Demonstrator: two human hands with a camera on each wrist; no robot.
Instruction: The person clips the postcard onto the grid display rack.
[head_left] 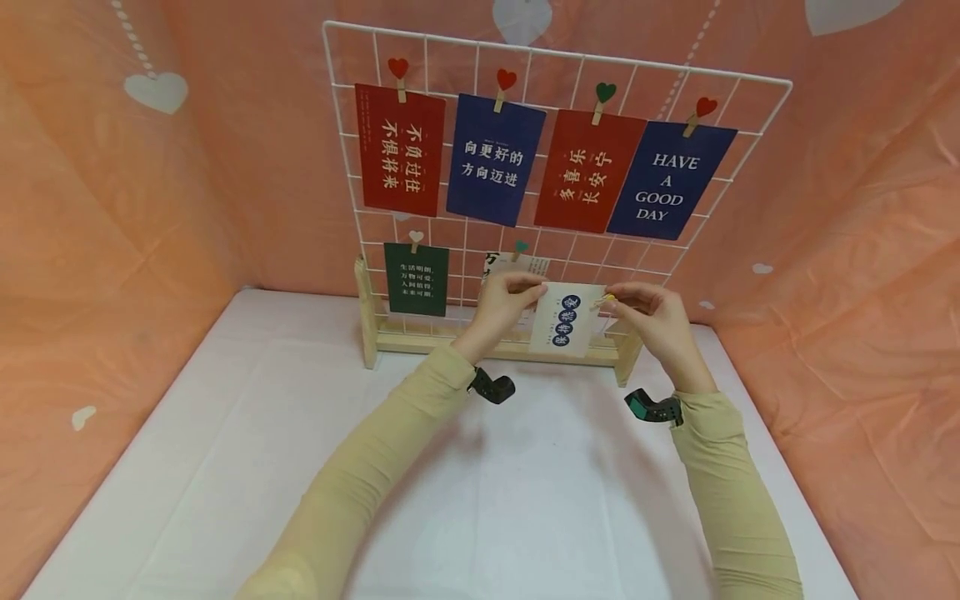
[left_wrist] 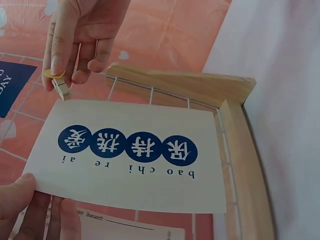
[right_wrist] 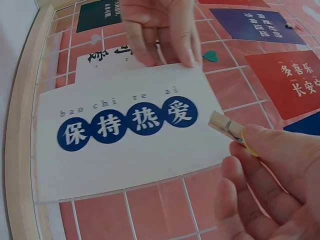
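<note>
A white postcard (head_left: 550, 325) with four blue discs and characters is held up in front of the lower grid. My left hand (head_left: 501, 307) pinches its upper left corner between thumb and fingers. At the opposite upper corner, my right hand (head_left: 660, 315) pinches a small wooden clothespin (right_wrist: 227, 126) with a yellow end. The clothespin's tip is right by the card's top edge in the left wrist view. Behind the card stands a white wire grid rack (head_left: 558, 75) on a wooden base (head_left: 369, 333).
Red and blue cards, including a blue one (head_left: 495, 158), hang in the top row from heart clothespins. Below hang a green card (head_left: 417, 280) and a pale card (head_left: 537, 265), partly hidden by my left hand. A white table (head_left: 525, 500) and pink fabric walls (head_left: 247, 167) surround the rack.
</note>
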